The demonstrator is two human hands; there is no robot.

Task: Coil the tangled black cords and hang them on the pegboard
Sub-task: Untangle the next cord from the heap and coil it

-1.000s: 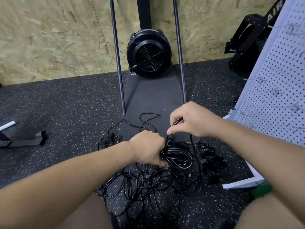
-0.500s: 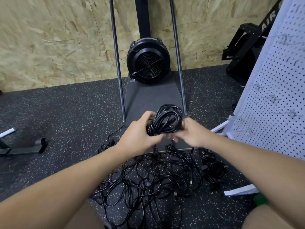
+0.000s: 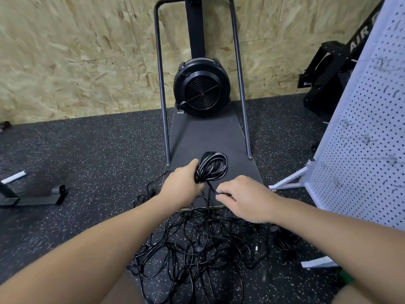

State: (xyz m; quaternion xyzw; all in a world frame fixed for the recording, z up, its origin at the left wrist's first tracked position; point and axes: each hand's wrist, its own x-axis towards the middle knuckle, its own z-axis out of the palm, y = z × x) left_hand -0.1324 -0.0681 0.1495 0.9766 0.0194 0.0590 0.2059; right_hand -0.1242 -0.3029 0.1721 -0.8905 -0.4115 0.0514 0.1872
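Coiled cord (image 3: 212, 166) in left hand (image 3: 180, 186) (tail pinched)

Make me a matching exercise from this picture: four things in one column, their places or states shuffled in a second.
1. coiled cord
2. tangled cords
3. pegboard
4. right hand

a. stands at the right edge
b. pinches a loose strand
c. gripped by the left hand
d. heaped on the speckled floor

Pairs: 1-c, 2-d, 3-a, 4-b
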